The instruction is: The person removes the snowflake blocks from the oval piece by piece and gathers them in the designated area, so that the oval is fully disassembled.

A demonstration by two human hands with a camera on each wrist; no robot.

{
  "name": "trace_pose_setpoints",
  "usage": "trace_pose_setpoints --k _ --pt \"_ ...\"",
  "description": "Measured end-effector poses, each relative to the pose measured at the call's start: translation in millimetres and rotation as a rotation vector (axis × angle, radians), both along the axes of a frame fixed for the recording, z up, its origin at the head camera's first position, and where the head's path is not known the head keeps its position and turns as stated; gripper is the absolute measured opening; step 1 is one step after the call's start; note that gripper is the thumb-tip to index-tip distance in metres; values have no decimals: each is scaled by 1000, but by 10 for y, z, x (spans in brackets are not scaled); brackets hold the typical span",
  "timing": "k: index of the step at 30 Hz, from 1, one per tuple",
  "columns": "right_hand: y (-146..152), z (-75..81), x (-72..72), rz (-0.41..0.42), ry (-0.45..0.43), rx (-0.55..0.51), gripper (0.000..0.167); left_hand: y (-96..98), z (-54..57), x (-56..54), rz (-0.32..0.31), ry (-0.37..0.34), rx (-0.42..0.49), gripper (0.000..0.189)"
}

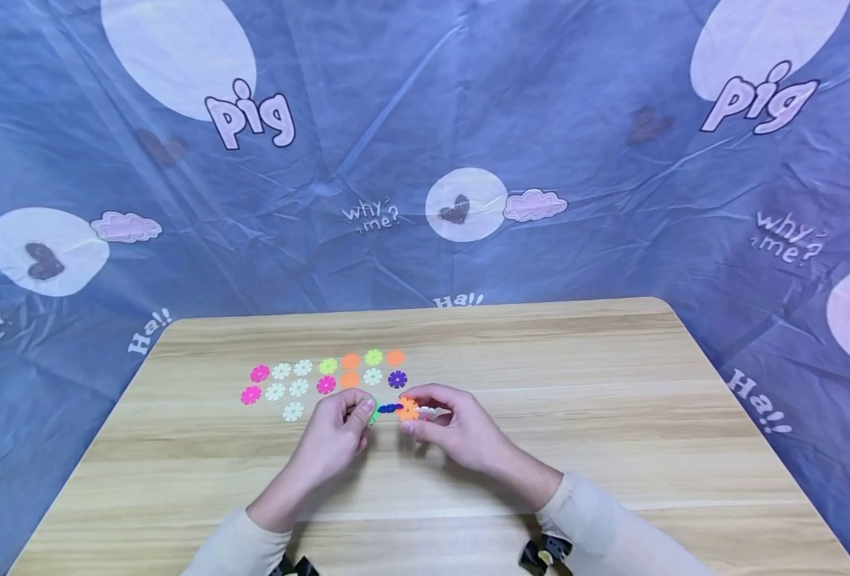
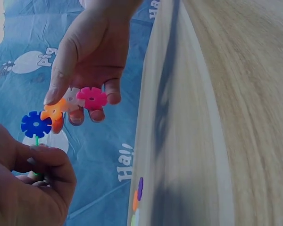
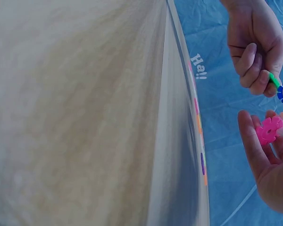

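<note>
Both hands hold a short chain of interlocking flower-shaped discs above the table. My left hand (image 1: 333,432) pinches a green disc (image 3: 274,80) between thumb and fingers, largely covering it. A blue disc (image 2: 36,125) joins the green one. My right hand (image 1: 461,424) grips an orange disc (image 1: 408,409) between thumb and fingertips. Past the orange disc, a white disc (image 2: 73,98) and a pink disc (image 2: 92,98) lie against the right hand's fingers in the left wrist view. The green disc stands edge-on to that camera.
Several loose discs lie flat in rows on the wooden table (image 1: 612,400), beyond and left of the hands. Among them are a purple disc (image 1: 398,379) and a yellow disc (image 1: 327,366). A blue printed cloth (image 1: 396,264) hangs behind the table.
</note>
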State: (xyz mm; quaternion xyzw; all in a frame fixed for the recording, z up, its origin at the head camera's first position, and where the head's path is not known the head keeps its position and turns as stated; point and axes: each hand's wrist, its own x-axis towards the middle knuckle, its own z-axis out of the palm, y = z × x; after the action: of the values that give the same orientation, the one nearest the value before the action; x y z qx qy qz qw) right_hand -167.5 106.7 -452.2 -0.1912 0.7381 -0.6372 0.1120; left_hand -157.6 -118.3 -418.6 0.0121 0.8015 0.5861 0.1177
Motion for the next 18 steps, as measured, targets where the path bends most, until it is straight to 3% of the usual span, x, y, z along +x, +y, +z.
trace_pose_setpoints --k 7,13,18 --pt "-1 11 -8 -12 10 -3 41 -111 -28 -40 29 15 30 20" --pt "0 2 -13 -31 28 27 41 -317 -50 -126 24 32 -24 21" --pt "-2 -2 -12 -24 10 17 40 -461 -91 -188 81 25 -32 19"
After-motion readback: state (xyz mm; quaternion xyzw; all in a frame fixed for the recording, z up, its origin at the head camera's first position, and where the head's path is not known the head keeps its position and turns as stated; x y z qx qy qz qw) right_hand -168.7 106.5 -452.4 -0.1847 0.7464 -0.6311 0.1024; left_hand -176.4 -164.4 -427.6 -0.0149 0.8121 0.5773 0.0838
